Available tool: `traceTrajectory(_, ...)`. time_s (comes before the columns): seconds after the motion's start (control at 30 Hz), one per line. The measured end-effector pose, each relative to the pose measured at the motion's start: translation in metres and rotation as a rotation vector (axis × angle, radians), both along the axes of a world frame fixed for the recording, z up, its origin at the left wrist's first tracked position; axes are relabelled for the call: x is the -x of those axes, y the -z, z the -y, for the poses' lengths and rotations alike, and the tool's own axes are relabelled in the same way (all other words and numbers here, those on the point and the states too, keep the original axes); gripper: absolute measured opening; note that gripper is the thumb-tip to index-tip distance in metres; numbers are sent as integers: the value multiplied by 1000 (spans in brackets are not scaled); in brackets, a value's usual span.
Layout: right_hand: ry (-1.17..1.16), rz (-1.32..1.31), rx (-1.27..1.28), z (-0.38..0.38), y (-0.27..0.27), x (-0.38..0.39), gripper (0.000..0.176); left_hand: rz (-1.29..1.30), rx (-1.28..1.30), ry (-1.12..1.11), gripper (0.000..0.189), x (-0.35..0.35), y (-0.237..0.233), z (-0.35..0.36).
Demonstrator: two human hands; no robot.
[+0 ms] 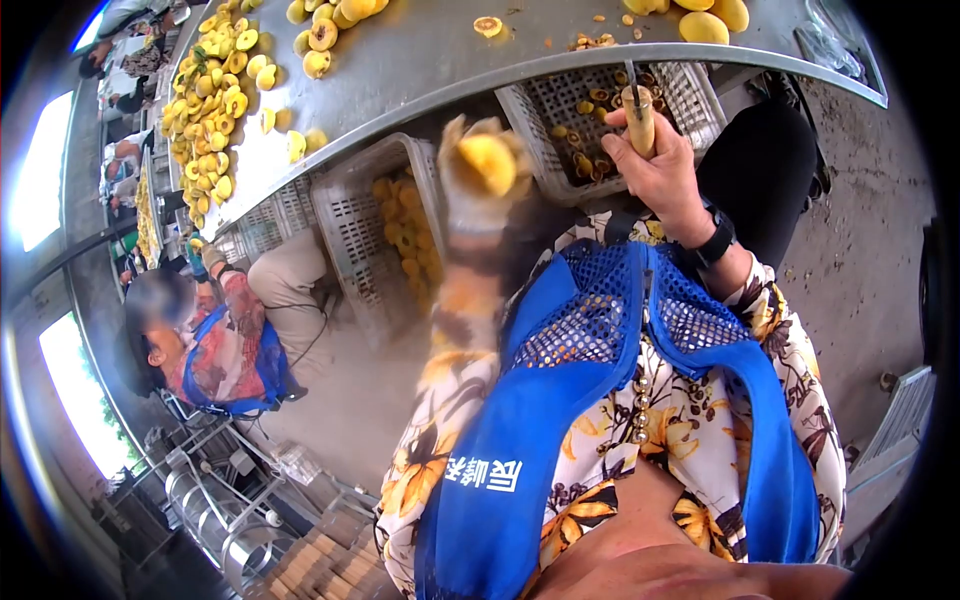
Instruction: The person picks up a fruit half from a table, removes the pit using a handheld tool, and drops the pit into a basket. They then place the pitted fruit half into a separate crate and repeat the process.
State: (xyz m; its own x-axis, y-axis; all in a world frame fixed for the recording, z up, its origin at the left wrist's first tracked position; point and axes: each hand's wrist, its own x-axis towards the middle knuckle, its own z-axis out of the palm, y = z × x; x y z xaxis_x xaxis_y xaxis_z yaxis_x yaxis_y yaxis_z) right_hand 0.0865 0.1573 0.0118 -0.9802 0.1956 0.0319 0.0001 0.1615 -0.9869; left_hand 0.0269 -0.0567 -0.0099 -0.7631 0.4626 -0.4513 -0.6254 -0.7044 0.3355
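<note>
My left hand [478,185], in a pale work glove and blurred by motion, holds a yellow peach half [487,164] with its cut face showing. It is raised between two crates, just off the table edge. My right hand [655,165] is wrapped round the wooden handle of a pitting knife [638,122], whose narrow metal blade points up toward the table. Below that hand stands a pale plastic crate [712,112] with dark pits and fruit scraps in it. To the left, another crate [335,215] holds many yellow peach pieces [408,228].
On the metal table [410,75] lie a heap of cut peach halves [215,110], whole peaches [704,28], a halved peach with its pit [487,27] and loose pits [592,42]. A co-worker [225,340] sits at the left. A plastic bag [830,45] lies at the right corner.
</note>
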Motion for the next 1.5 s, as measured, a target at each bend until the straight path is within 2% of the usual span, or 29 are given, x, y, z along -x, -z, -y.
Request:
traceTrajectory(0.03,-12,21,-9,0,1,-1,26,-5,0,-17,40,-1,15,23)
traceTrajectory(0.07,-30,46,-12,2,2,0,27,-108,-226,57,40,0,11,31)
traceTrajectory(0.1,-63,-10,-48,7,3,1,31,-16,108,-77,40,-7,9,35)
traceTrajectory(0.13,-108,29,-36,16,0,-2,32,91,447,-217,41,-16,-16,24)
traceTrajectory(0.2,-181,80,-31,31,-10,1,35,-94,633,-194,42,-21,-27,8)
traceTrajectory(0.27,-168,2,-118,42,-11,3,40,-125,615,-225,41,-23,-21,-9)
traceTrajectory(0.33,-152,-28,-293,41,-10,5,41,-369,486,-261,37,-25,9,-26)
traceTrajectory(0.37,-125,-49,-259,39,-7,6,40,-536,754,-289,33,-28,6,-44)
traceTrajectory(0.43,-11,-41,-327,30,-3,10,30,-709,1020,-332,28,-34,-7,-65)
traceTrajectory(0.53,91,-16,-408,15,4,15,20,-597,870,-310,22,-30,-11,-85)
traceTrajectory(0.63,206,7,-349,11,-4,15,19,-590,764,-283,19,-29,-33,-100)
traceTrajectory(0.67,192,108,-278,9,-10,15,18,-569,665,-289,20,-27,-27,-101)
traceTrajectory(0.73,237,50,-121,11,1,19,15,-721,889,-298,20,-22,-18,-102)
traceTrajectory(0.77,165,154,62,8,-1,22,15,-801,1106,-235,20,-22,-19,-96)
traceTrajectory(0.83,26,394,433,2,-7,20,14,-812,1021,-274,20,-24,-20,-91)
traceTrajectory(0.87,-31,417,480,1,-5,21,10,-807,976,-281,20,-27,-24,-90)
traceTrajectory(0.9,-71,454,447,1,-5,22,11,-738,1058,-172,20,-27,-31,-83)
traceTrajectory(0.93,-112,493,416,2,-7,21,11,-649,788,-274,21,-28,-17,-77)
traceTrajectory(1.0,-206,492,233,4,-3,18,17,-624,995,-210,21,-30,6,-48)
traceTrajectory(1.03,-220,478,180,4,-1,15,19,-530,977,-272,23,-31,21,-24)
traceTrajectory(1.1,-215,477,116,-1,4,11,21,-335,1046,-403,26,-36,9,18)
traceTrajectory(1.13,-196,491,104,-5,10,11,22,-234,1131,-471,28,-37,-9,38)
traceTrajectory(1.2,-160,492,95,-11,21,12,21,-276,1622,-283,30,-30,7,110)
traceTrajectory(1.27,-129,463,97,-12,28,14,18,-333,2213,162,32,-25,-39,118)
traceTrajectory(1.33,-116,468,73,-11,27,18,19,-696,2201,-71,32,1,-39,123)
traceTrajectory(1.4,-88,478,41,-11,17,18,27,-1023,2185,143,27,35,-66,76)
traceTrajectory(1.43,-66,415,82,-12,24,17,27,-1179,2120,74,17,53,-70,39)
traceTrajectory(1.47,-49,393,84,-14,22,16,23,-1552,2095,133,14,74,-73,3)
traceTrajectory(1.5,-31,370,85,-16,17,12,21,-1787,1915,118,22,94,-69,-30)
